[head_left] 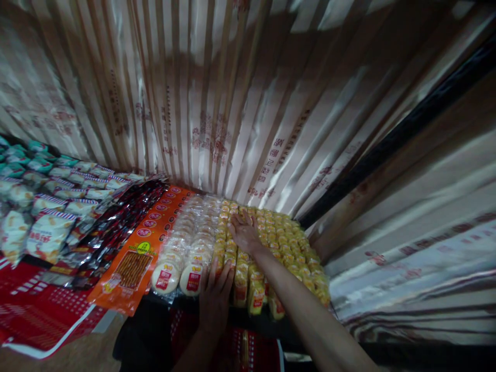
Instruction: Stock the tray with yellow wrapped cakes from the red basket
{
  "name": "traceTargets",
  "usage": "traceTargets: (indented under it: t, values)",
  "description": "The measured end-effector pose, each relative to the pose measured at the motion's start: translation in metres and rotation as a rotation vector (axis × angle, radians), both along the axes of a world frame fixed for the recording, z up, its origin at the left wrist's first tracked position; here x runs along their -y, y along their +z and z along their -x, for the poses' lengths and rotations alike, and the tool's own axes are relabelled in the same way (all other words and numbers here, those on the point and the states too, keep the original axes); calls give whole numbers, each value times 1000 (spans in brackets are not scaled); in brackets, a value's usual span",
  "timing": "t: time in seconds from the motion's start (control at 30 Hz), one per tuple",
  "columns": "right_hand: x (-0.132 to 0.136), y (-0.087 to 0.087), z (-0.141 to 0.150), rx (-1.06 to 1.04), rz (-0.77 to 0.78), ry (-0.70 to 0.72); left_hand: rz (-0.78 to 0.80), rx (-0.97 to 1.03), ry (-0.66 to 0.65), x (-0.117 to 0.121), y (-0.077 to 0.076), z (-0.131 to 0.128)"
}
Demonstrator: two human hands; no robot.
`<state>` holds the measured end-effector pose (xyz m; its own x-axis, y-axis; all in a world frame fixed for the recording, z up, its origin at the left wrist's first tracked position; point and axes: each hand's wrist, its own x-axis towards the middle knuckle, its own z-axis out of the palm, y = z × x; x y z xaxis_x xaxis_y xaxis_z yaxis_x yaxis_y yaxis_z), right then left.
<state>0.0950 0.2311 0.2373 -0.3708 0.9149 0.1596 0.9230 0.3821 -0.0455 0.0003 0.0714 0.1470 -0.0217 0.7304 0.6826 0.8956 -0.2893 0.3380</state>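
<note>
Tight rows of small yellow snack packets [294, 248] lie on a dark shelf. My right hand [245, 233] reaches over them and rests on the rows toward the back, its fingers spread. At the front edge, my left hand [215, 297] lies with fingers stretched against the nearest yellow packets, beside the white wrapped rice crackers [192, 276]. Neither hand shows anything gripped in it. Left of the crackers is a large orange snack bag [134, 258] with a window onto brown sticks.
Dark red shiny packets [104, 235] and white striped snack bags [52, 230] fill the left side, with green packets [41, 164] farther back. Below are a red basket [42, 315] and another red basket [238, 343]. A printed pleated curtain [217, 103] hangs behind, and a dark pole [387, 134] slants at right.
</note>
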Motion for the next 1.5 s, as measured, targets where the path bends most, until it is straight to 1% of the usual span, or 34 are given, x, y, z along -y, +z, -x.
traceTargets:
  t: [0.13,0.27,0.4,0.53,0.73,0.8,0.93,1.03,1.13,1.2,1.3,1.37,1.43,1.5]
  values:
    - [-2,-2,-1,-13,17,-2,-5,37,2,0,-1,-1]
    - [-5,2,-2,-34,25,-12,-9,51,-9,0,1,-1]
    - [-21,9,0,-32,42,-38,-23,18,-15,-1,1,-1]
    - [-35,8,3,-3,94,-62,-32,0,6,-3,-1,-2]
    - [-38,6,6,41,54,-53,-41,-87,-3,-4,4,3]
    - [-39,8,6,40,78,-72,-40,-123,-4,-3,5,4]
    - [-48,10,6,41,117,-107,-45,-35,2,-4,1,1]
    - [-56,7,6,53,110,-124,-52,28,-6,-5,-2,-2]
    - [-62,2,4,57,136,-145,-46,17,-4,-5,-3,-2]
    - [-63,0,2,37,120,-155,-50,1,7,-5,-3,-2]
    - [-59,3,0,-60,7,-123,-46,3,14,-5,-4,-2]
    - [-47,7,-2,-181,-73,-36,-39,9,14,-4,-5,-2]
    - [-26,10,-4,-340,-130,76,-32,9,9,-3,-6,-2]
    - [5,10,-8,-493,-184,149,-27,11,1,-3,-5,-2]
